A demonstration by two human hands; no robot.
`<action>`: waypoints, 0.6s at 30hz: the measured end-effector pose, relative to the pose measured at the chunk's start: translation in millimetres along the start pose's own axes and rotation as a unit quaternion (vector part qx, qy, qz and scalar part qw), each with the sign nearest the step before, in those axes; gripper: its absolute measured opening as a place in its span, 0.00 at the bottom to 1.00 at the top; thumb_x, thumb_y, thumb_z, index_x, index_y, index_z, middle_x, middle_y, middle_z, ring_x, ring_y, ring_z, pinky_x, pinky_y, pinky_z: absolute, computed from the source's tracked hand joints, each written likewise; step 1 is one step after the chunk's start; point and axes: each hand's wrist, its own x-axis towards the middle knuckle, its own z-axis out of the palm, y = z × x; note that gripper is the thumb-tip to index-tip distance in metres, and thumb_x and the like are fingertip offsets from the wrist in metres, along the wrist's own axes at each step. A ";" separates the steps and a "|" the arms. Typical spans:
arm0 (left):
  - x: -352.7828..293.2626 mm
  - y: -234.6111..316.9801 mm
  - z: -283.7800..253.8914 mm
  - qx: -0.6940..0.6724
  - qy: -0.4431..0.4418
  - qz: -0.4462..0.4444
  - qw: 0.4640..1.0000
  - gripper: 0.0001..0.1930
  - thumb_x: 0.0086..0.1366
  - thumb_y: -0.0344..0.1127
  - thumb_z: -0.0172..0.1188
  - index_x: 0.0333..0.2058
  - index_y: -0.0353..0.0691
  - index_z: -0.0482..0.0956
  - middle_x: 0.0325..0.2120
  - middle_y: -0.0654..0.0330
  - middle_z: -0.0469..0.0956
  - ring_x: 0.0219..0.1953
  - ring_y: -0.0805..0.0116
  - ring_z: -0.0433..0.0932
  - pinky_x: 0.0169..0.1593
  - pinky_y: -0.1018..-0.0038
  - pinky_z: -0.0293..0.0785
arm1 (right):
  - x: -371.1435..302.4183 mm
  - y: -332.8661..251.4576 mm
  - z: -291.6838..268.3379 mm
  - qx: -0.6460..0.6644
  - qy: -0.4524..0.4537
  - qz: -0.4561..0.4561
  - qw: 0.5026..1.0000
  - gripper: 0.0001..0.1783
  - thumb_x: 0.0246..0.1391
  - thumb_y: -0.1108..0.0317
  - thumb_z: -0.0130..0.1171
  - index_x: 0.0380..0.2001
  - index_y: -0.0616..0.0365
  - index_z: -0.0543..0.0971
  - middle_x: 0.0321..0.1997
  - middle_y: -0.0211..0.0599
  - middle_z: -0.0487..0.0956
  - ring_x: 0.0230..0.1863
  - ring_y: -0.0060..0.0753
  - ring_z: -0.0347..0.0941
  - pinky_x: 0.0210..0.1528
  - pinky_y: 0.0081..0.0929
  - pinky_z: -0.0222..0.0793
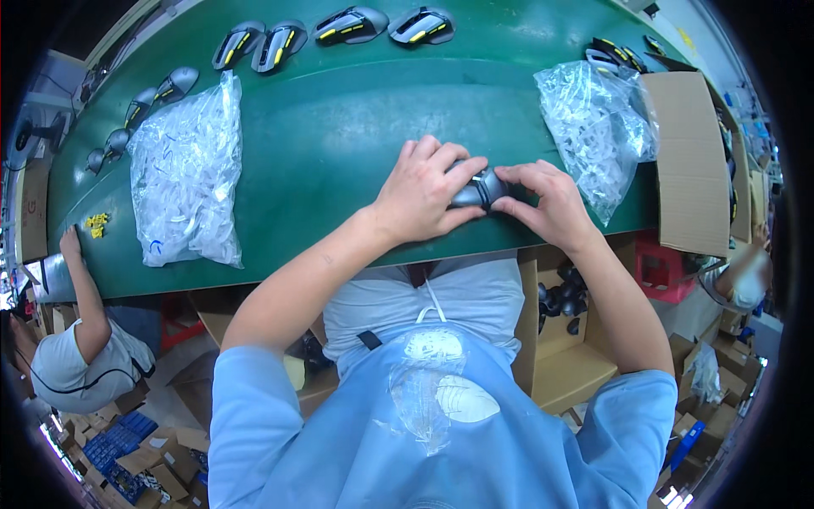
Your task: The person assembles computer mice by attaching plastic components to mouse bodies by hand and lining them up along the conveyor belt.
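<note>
Near the front edge of the green table I hold a dark grey computer mouse (480,190) between both hands. My left hand (428,188) wraps over its left part, thumb on the near side and fingers on the far side. The thumb and forefinger of my right hand (549,200) pinch its right end. My fingers cover much of the mouse, so its left part is hidden. Left of my hands lies a clear plastic bag (188,178) full of whitish translucent pieces. A similar clear bag (596,127) rests to the right.
Several grey mice with yellow side buttons (348,25) line the far edge of the green table (356,110). An open cardboard box (691,161) stands at the right. Small yellow parts (97,225) lie at far left, by another person's hand (70,243). Below, a carton (568,339) holds dark shells.
</note>
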 end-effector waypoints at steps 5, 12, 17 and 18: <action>0.8 9.1 -2.8 -0.009 0.008 -0.010 1.000 0.34 0.55 0.58 0.79 0.56 0.46 0.84 0.50 0.60 0.81 0.51 0.54 0.74 0.55 0.57 0.70 | -14.3 -18.8 2.2 0.012 -0.014 0.014 1.000 0.23 0.52 0.61 0.81 0.50 0.56 0.89 0.45 0.40 0.89 0.44 0.46 0.83 0.49 0.41 0.80; -5.1 13.0 4.2 0.000 0.002 -0.053 0.999 0.30 0.55 0.57 0.79 0.53 0.51 0.85 0.50 0.63 0.81 0.51 0.55 0.74 0.55 0.58 0.69 | 9.8 -22.8 -7.1 0.074 -0.066 0.180 0.979 0.17 0.56 0.58 0.81 0.37 0.60 0.87 0.32 0.36 0.86 0.32 0.28 0.79 0.35 0.30 0.74; -10.7 13.2 6.2 -0.004 0.009 -0.052 0.999 0.30 0.54 0.56 0.80 0.52 0.51 0.85 0.49 0.64 0.80 0.51 0.56 0.73 0.55 0.58 0.69 | 36.0 -15.7 -14.5 0.149 -0.281 0.326 0.890 0.30 0.69 0.40 0.67 0.28 0.58 0.86 0.24 0.28 0.84 0.27 0.22 0.75 0.31 0.25 0.68; -10.8 13.9 5.9 0.000 0.008 -0.053 0.999 0.29 0.54 0.56 0.80 0.52 0.51 0.85 0.49 0.64 0.80 0.51 0.56 0.73 0.54 0.58 0.69 | 40.1 -15.3 -17.1 0.146 -0.286 0.329 0.888 0.30 0.69 0.40 0.67 0.28 0.58 0.86 0.24 0.28 0.84 0.27 0.22 0.75 0.31 0.25 0.68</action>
